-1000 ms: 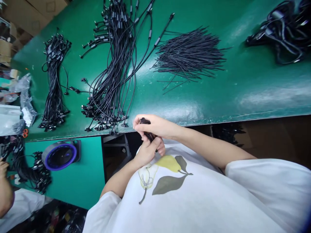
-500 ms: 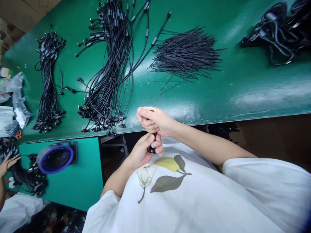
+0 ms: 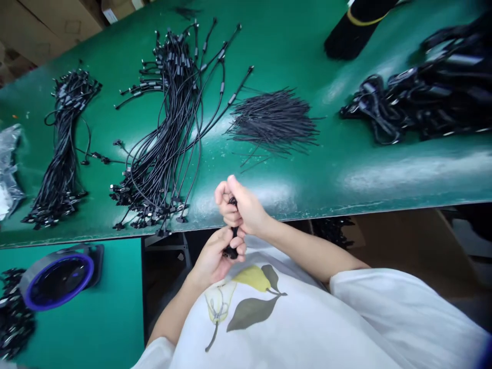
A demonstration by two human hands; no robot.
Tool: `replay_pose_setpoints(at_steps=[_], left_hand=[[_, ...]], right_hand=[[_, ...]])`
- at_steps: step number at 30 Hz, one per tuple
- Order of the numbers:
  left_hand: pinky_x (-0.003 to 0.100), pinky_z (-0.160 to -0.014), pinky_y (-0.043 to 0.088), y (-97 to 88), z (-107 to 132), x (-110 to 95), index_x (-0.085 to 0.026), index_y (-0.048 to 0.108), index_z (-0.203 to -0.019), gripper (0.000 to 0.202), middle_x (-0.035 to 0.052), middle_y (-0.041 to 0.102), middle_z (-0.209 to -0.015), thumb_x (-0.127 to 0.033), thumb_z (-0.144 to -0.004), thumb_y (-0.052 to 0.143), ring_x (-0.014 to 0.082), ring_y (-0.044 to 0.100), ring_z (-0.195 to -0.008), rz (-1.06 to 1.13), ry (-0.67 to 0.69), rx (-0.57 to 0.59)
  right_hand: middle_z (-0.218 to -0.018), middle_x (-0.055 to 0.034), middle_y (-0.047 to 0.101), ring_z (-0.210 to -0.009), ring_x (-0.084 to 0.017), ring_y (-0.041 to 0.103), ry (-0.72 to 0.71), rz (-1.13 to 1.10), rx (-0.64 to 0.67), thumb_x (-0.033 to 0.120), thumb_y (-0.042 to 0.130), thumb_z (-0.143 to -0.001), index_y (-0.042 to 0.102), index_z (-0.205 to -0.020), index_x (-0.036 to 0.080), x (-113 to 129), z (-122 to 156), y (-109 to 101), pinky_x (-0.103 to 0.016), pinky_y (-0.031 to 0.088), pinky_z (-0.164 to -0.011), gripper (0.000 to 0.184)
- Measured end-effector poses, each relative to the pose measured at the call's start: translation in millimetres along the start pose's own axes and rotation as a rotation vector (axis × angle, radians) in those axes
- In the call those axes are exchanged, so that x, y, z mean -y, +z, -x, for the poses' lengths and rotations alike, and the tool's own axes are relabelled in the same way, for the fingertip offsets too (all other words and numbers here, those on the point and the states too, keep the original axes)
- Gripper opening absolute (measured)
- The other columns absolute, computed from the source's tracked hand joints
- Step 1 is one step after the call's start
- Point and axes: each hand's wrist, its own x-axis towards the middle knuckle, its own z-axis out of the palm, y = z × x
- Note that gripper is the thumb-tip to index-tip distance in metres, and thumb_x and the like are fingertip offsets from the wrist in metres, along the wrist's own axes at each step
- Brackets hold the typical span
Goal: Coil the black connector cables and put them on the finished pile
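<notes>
Both my hands are held together just off the front edge of the green workbench (image 3: pixel 307 179), over my white pear-print shirt (image 3: pixel 261 318). My left hand (image 3: pixel 215 259) grips the lower end of a small black cable bundle (image 3: pixel 231 246). My right hand (image 3: pixel 239 206) closes around its upper part, and the fingers hide most of it. Nearest my hands on the bench lies a large pile of black cables with connectors (image 3: pixel 161 148). Further right is a heap of thin, short black wires (image 3: pixel 272 123).
Another cable bundle (image 3: pixel 65 148) lies at the left, and a tangled black cable heap (image 3: pixel 415 102) at the right. A yellow-banded black bundle (image 3: pixel 355 31) sits at the far edge. A blue-rimmed round device (image 3: pixel 57 281) stands on a lower teal surface (image 3: pixel 103 318) with more cables.
My view has tilted, moving the bench lower in the picture. A yellow-banded bundle has come into view, and the nearby person's hand has gone. My hands have shifted their grip on the bundle.
</notes>
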Motion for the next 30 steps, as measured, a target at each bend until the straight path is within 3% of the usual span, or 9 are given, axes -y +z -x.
replay_pose_setpoints(at_steps=[5,8,10,13,15,17,25,28,30], left_hand=[[0.013,-0.037,0.028,-2.6,-3,3,-0.011,0.061,-0.076,0.037,-0.0094,0.028,-0.056,-0.040,-0.068,0.082,0.0026,0.025,-0.043,0.011,-0.159,0.046],[0.017,-0.038,0.031,-8.9,1,5,-0.014,0.061,-0.071,0.041,-0.0081,0.031,-0.052,-0.052,-0.072,0.076,0.0050,0.028,-0.041,-0.285,-0.032,0.055],[0.021,-0.047,0.039,-16.4,5,3,-0.016,0.064,-0.074,0.040,-0.0039,0.043,-0.053,-0.055,-0.079,0.068,0.0091,0.041,-0.047,-0.580,0.199,-0.043],[0.023,-0.058,0.042,-26.4,5,-5,-0.017,0.065,-0.081,0.034,-0.0007,0.053,-0.059,-0.049,-0.089,0.058,0.0130,0.051,-0.058,-0.866,0.508,-0.239],[0.024,-0.058,0.042,-28.1,-1,-10,-0.018,0.062,-0.082,0.034,-0.0024,0.049,-0.058,-0.049,-0.091,0.053,0.0128,0.049,-0.056,-0.832,0.554,-0.269],[0.024,-0.055,0.042,-25.3,-10,-11,-0.017,0.060,-0.083,0.034,-0.0039,0.045,-0.058,-0.049,-0.092,0.052,0.0119,0.046,-0.054,-0.727,0.521,-0.223],[0.022,-0.051,0.040,-7.7,-21,-6,-0.015,0.059,-0.081,0.038,-0.0065,0.039,-0.058,-0.053,-0.086,0.060,0.0078,0.042,-0.051,-0.498,0.451,-0.153],[0.020,-0.049,0.039,-4.7,-20,-8,-0.014,0.060,-0.081,0.039,-0.0070,0.038,-0.057,-0.052,-0.084,0.063,0.0068,0.041,-0.049,-0.449,0.423,-0.151],[0.019,-0.048,0.038,-1.6,-20,-9,-0.014,0.060,-0.084,0.038,-0.0075,0.038,-0.057,-0.052,-0.083,0.065,0.0063,0.040,-0.049,-0.409,0.421,-0.162]], right_hand=[[-0.051,0.0117,0.024,-0.036,-0.002,0.015,-0.016,0.109,0.165,0.068,0.043,-0.089,0.049,-0.075,0.019,-2,13,-4,-0.015,0.018,-0.035,0.051],[-0.060,0.0058,0.043,-0.047,-0.008,0.046,-0.124,0.385,0.190,0.063,0.036,-0.094,0.054,-0.085,0.018,9,23,-26,-0.022,0.043,-0.050,0.049],[-0.075,-0.0019,0.059,-0.072,-0.013,0.060,-0.311,0.766,0.027,0.055,0.035,-0.098,0.059,-0.091,0.017,31,29,-54,-0.030,0.049,-0.073,0.044],[-0.104,-0.0091,0.064,-0.100,-0.019,0.057,-0.529,1.431,-0.510,0.038,0.042,-0.099,0.064,-0.102,0.018,79,26,-108,-0.033,0.043,-0.090,0.030],[-0.112,-0.0119,0.061,-0.103,-0.022,0.054,-0.477,1.802,-0.801,0.029,0.045,-0.097,0.065,-0.107,0.017,108,17,-139,-0.034,0.042,-0.088,0.025],[-0.108,-0.0135,0.061,-0.098,-0.023,0.053,-0.381,2.013,-0.884,0.025,0.045,-0.096,0.067,-0.102,0.016,126,5,-158,-0.034,0.041,-0.083,0.024],[-0.097,-0.0124,0.061,-0.086,-0.023,0.052,-0.356,2.167,-0.889,0.025,0.046,-0.095,0.066,-0.098,0.015,123,1,-165,-0.034,0.036,-0.074,0.022],[-0.096,-0.0118,0.061,-0.086,-0.023,0.052,-0.463,2.082,-0.972,0.025,0.045,-0.095,0.066,-0.095,0.016,122,9,-162,-0.034,0.038,-0.075,0.023],[-0.096,-0.0111,0.061,-0.085,-0.022,0.053,-0.581,1.933,-0.996,0.025,0.047,-0.094,0.066,-0.094,0.016,110,15,-147,-0.033,0.039,-0.076,0.022]])
